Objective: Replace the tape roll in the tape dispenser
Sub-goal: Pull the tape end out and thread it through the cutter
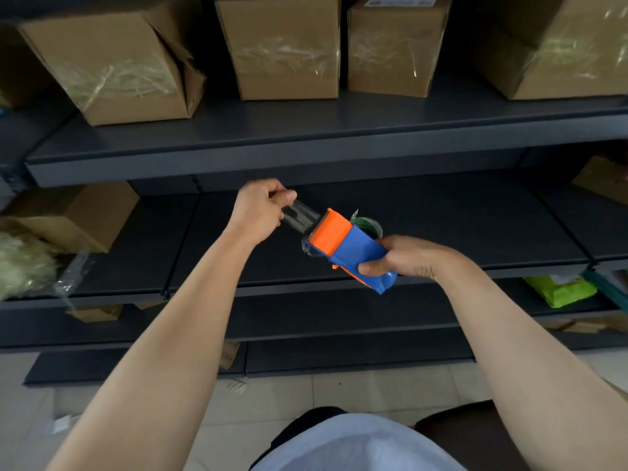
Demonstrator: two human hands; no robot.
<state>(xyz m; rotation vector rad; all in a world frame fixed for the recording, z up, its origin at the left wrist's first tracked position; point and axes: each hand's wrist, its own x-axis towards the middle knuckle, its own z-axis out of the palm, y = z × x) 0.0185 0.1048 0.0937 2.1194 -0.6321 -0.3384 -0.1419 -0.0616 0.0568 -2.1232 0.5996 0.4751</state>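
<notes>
Two bare forearms are seen from above, reaching toward dark grey metal shelving [306,144]. One blue and orange tape dispenser [350,248] is held in the air in front of the middle shelf, tilted with its orange front end pointing up and to the left. The right hand [404,258] is closed around the blue handle end, with the thumb laid across the near side. One tape roll [368,226] with a green core is seated in the dispenser, partly hidden behind the blue body. One strip of clear tape [300,215] is drawn out from the orange end. Its free end is pinched between the thumb and fingers of the left hand [261,207], which is otherwise curled shut, up and to the left of the dispenser. Four brown cardboard boxes [282,45] wrapped in clear tape are lined up on the top shelf. One more box [71,215] is placed at the left of the middle shelf, beside crumpled plastic wrap [27,263]. One bright green package [560,290] is lying on a lower shelf at the right. Pale floor tiles [339,389] are visible below.
</notes>
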